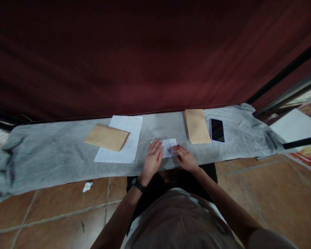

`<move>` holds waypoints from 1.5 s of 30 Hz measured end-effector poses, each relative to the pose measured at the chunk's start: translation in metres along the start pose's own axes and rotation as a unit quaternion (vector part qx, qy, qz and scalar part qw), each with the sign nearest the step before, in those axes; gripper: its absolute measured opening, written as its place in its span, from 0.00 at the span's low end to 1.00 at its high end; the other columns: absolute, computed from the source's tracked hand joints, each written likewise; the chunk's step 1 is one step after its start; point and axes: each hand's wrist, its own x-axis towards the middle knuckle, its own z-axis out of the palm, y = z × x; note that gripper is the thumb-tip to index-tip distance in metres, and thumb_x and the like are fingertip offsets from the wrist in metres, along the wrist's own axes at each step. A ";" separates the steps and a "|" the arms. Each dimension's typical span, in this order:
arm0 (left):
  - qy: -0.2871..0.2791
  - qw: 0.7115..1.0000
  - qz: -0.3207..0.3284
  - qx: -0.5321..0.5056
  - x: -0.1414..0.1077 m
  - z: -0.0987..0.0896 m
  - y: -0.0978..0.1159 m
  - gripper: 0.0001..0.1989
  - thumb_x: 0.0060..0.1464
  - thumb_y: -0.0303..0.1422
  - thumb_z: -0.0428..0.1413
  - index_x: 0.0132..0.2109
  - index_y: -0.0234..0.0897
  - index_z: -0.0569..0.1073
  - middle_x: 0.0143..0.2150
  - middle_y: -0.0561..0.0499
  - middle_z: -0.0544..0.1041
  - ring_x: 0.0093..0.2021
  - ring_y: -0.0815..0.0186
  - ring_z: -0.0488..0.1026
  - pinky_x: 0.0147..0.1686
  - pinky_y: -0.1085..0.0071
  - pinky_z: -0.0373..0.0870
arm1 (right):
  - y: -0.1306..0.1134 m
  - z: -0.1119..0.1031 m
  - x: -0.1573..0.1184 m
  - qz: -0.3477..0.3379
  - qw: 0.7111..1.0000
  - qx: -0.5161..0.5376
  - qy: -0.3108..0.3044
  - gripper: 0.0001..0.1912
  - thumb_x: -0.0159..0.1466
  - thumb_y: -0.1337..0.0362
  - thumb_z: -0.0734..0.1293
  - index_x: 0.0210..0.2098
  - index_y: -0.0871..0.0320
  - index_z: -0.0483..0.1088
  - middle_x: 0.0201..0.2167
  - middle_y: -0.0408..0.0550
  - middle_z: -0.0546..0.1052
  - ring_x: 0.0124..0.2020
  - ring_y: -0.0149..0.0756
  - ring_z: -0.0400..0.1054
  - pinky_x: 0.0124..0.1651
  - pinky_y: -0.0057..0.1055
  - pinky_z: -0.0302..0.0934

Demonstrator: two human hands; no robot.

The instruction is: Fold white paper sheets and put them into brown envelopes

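A small folded white paper [168,147] lies on the grey cloth near its front edge, between my hands. My left hand [153,157] rests flat on the paper's left end, fingers stretched out. At the right end, my right hand [185,157] touches the paper with bent fingers; whether they pinch it is too small to tell. Brown envelopes [107,137] lie on top of large white sheets [119,156] to the left. More brown envelopes [197,127] are stacked to the right of the folded paper.
The grey cloth [54,148] covers a long narrow surface. A phone [217,130] lies right of the envelope stack. Behind hangs a dark red curtain [145,69]. A white scrap [87,186] is on the tiled floor. Dark bars and a white panel [297,126] stand at the right.
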 end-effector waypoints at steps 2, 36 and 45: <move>-0.090 0.994 0.037 0.048 0.009 0.011 0.014 0.24 0.71 0.40 0.42 0.68 0.36 0.63 0.71 0.43 0.63 0.74 0.58 0.53 0.71 0.53 0.56 | -0.003 -0.003 0.001 -0.016 1.000 -0.015 -0.011 0.18 0.62 0.75 0.60 0.50 0.55 0.69 0.55 0.53 0.75 0.60 0.41 0.67 0.69 0.49 0.57; -0.125 0.974 -0.036 0.184 0.002 0.020 0.022 0.38 0.65 0.51 0.48 0.74 0.37 0.53 0.76 0.38 0.50 0.75 0.49 0.45 0.72 0.44 0.39 | -0.010 0.019 0.016 0.095 0.973 -0.211 -0.025 0.30 0.75 0.55 0.50 0.72 0.63 0.52 0.73 0.58 0.54 0.73 0.50 0.46 0.72 0.53 0.40; -0.121 0.976 -0.034 0.180 0.000 0.015 0.021 0.40 0.63 0.55 0.48 0.74 0.39 0.53 0.76 0.37 0.49 0.75 0.48 0.45 0.71 0.43 0.39 | -0.007 0.020 0.016 0.096 0.970 -0.221 -0.017 0.29 0.75 0.56 0.52 0.72 0.61 0.54 0.74 0.60 0.50 0.73 0.52 0.46 0.71 0.55 0.42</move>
